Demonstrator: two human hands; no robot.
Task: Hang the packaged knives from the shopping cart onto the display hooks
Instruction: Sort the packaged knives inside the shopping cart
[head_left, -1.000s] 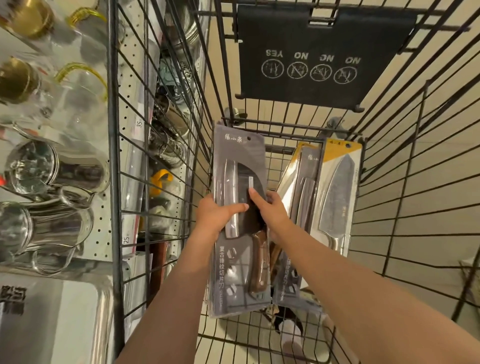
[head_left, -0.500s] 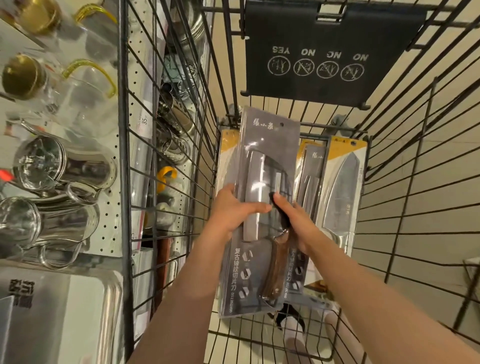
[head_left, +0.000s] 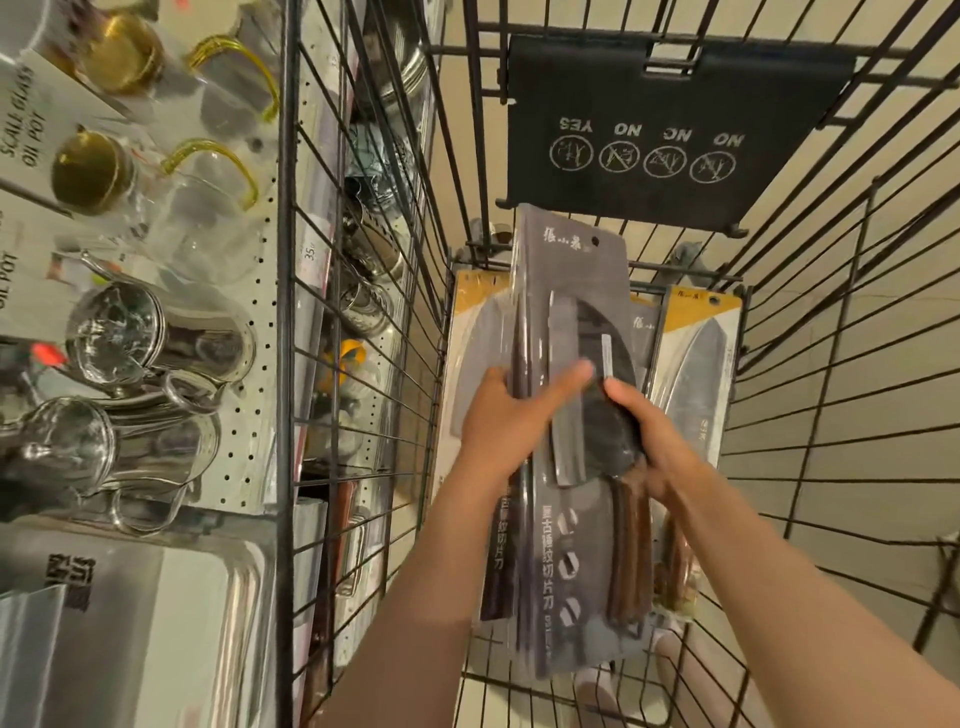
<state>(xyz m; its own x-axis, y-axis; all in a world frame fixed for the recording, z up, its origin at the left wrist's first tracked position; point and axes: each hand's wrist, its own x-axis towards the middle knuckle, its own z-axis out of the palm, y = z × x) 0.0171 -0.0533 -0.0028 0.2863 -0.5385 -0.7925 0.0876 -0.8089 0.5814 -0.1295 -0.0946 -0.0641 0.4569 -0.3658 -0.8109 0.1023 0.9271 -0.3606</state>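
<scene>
Grey knife pack (head_left: 569, 395) has risen higher in the cart (head_left: 831, 364) than a second ago. My left hand (head_left: 506, 415) and right hand (head_left: 649, 441) clamp it; yellow-topped packs (head_left: 696, 374) wait at 12 o'clock. Hooks unseen.

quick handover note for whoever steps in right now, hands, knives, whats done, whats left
Left hand: grips the left edge of the grey knife packs, thumb across the front.
Right hand: holds the same packs on the right side, by the blade.
The packs are raised inside the shopping cart, at least two held together.
Yellow-topped knife packs stand at the cart's far end, behind the held ones.
Done: packs picked up. No knife on a hook is in view.
Left: carry these to the display hooks, hang them, then the rest from the cart.
</scene>
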